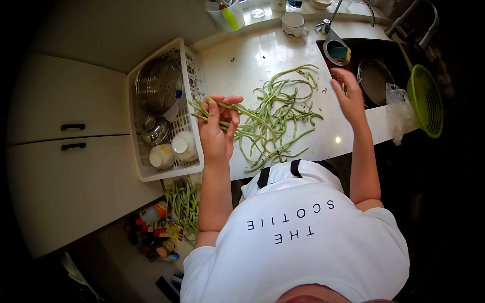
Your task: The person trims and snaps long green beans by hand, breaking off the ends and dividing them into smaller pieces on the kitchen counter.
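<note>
My left hand [217, 123] is closed around a few long green beans [235, 107], whose short ends stick out past the thumb on the left. Their longer ends trail right, towards a loose tangle of long beans [283, 111] spread over the white counter. My right hand [349, 96] is raised near the left edge of the sink, its fingers bent and the thumb apart from them. A small green bit shows beside its fingers; I cannot tell whether it is touching the hand.
A white plastic basket [194, 76] with pots and bowls stands left. The dark sink [399, 50] at right holds a metal pan [375, 81]. A green colander [426, 101] and plastic bag [400, 113] sit beside it. A mug [293, 25] stands behind; more beans [184, 204] lie lower left.
</note>
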Motion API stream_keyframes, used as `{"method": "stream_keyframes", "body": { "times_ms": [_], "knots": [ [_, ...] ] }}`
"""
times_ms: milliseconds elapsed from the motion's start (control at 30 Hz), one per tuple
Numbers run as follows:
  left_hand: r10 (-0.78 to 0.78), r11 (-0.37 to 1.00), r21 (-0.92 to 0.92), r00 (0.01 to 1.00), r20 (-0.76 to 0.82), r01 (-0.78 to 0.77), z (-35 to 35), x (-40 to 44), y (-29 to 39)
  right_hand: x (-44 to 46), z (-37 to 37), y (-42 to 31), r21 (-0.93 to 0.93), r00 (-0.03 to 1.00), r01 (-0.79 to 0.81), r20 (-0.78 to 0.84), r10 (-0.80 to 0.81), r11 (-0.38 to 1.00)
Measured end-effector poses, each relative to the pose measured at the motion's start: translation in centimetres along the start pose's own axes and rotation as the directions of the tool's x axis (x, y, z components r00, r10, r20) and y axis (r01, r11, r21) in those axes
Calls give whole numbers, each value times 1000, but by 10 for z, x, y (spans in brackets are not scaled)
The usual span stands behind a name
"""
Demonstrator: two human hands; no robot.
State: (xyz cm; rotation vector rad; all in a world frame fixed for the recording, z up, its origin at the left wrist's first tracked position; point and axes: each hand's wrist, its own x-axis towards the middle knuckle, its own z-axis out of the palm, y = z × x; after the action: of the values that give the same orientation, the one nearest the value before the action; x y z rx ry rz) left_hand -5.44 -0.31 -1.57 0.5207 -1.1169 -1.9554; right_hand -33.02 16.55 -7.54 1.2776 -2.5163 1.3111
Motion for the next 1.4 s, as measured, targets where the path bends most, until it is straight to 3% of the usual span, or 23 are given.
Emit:
{"method": "stream_keyframes", "body": {
  "times_ms": [33,100,200,233,300,367,433,500,600,633,767,800,867,933,967,1033,1067,1133,1167,1233,1300,1367,1400],
  "knots": [
    [-23,999,-45,1000,-1,23,2,1,-2,-2,2,-8,385,977,-135,206,58,913],
    [-53,994,-92,999,7,54,6,3,-6,-16,13,-43,657,838,-393,543,-43,644],
    [-81,987,-135,997,18,83,12,4,-8,-41,23,-96,631,616,-627,761,-206,457],
    [-63,986,-153,998,-15,60,10,5,-6,-43,28,-96,629,614,-631,762,-204,454],
    [-44,985,-169,997,-58,34,0,4,-2,-48,40,-93,558,451,-758,823,-345,338],
    [54,989,-133,993,-103,-68,-19,2,-4,-53,42,-92,577,489,-726,816,-309,374],
    [70,993,-89,991,-114,-80,-27,-5,-5,-61,45,-82,504,435,-709,863,-258,492],
    [49,991,-100,946,-321,-86,-28,-11,-11,-71,48,-76,446,389,-712,894,-225,543],
    [40,983,-169,974,-222,-79,-39,-18,-17,-86,55,-64,395,357,-683,914,-192,614],
    [36,971,-231,988,-148,-70,-38,-19,-19,-88,54,-63,388,352,-684,917,-187,618],
    [5,954,-296,989,-145,-48,-39,-21,-18,-91,50,-64,391,369,-663,913,-176,638],
    [-16,960,-275,968,-249,-54,-25,-21,-15,-92,49,-65,388,382,-652,910,-160,651],
    [-11,946,-320,983,-181,-48,-31,-21,-17,-90,50,-67,385,397,-637,907,-143,668],
    [-2,931,-362,993,-114,-40,-31,-20,-19,-86,52,-66,287,504,-289,857,-110,913],
    [6,922,-384,995,-103,-45,-30,-21,-21,-86,54,-65,284,502,-288,858,-108,915],
    [13,913,-406,996,-92,-50,-26,-21,-23,-89,63,-61,282,687,-361,725,49,889],
    [43,921,-382,994,-99,-78,-23,-22,-22,-89,69,-55,280,686,-360,726,49,890],
    [75,928,-357,991,-109,-109,-15,-24,-23,-85,78,-48,529,590,-782,799,116,330],
    [80,930,-347,989,-124,-119,-10,-23,-23,-84,78,-46,528,589,-781,800,113,333],
    [90,931,-339,985,-145,-135,-8,-22,-21,-77,75,-52,560,553,-829,821,143,-10],
    [240,914,-306,964,-115,-265,-15,-20,-15,-75,79,-32,600,538,-734,799,267,-317],
    [312,899,-285,942,-119,-334,-24,-15,6,-71,83,18,708,597,-661,697,397,-247],
    [319,903,-249,934,-161,-351,-25,-15,19,-63,77,37,761,696,-645,547,465,70]
  ]
}}
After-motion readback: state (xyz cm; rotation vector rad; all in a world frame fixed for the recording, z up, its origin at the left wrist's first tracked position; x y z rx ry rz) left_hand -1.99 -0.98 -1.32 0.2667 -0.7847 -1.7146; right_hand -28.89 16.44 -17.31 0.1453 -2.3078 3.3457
